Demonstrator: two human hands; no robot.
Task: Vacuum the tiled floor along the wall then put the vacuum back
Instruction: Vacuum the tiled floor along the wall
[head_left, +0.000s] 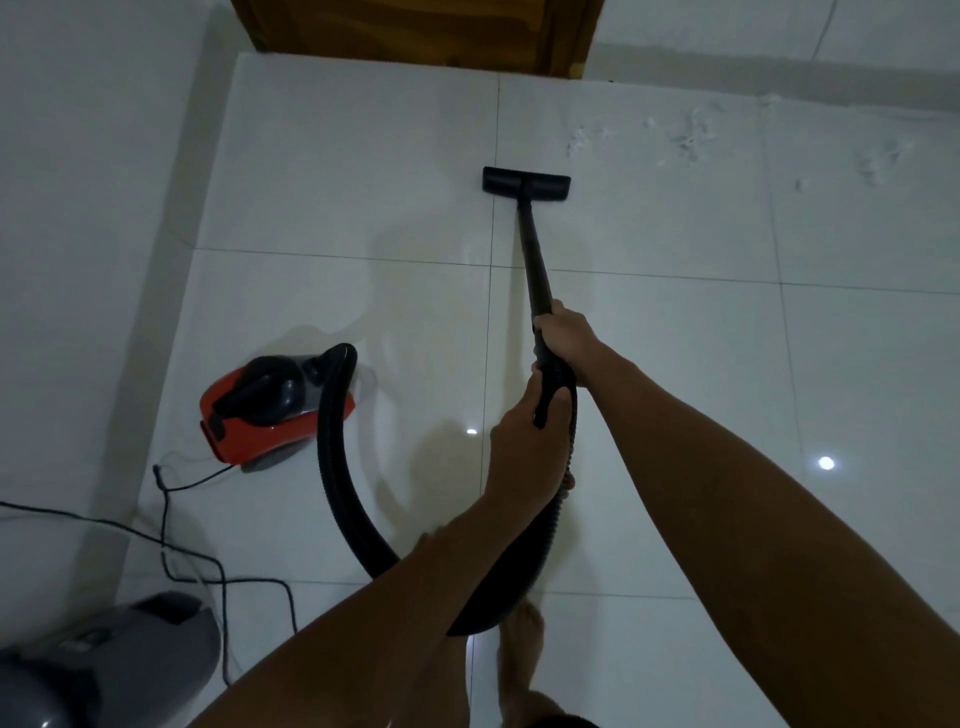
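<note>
Both hands were clenched on the wand (532, 260): right hand (563, 338) higher, left hand (524, 447) on the hose end. The nozzle (526, 183) sat mid-floor, short of the debris (691, 137) along the far wall. Vacuuming looked unfinished; the vacuum (270, 410) stood out by the left wall, not yet put back.

Bare arms, bare feet – no sleeves in view.
Left hand (522, 441) & right hand (563, 332): no gloves, rings or watch visible. Both forearms uncovered up to frame edge. Feet (522, 639) w/o shoes or socks. Dark garment patch at bottom edge, type unclear.
</note>
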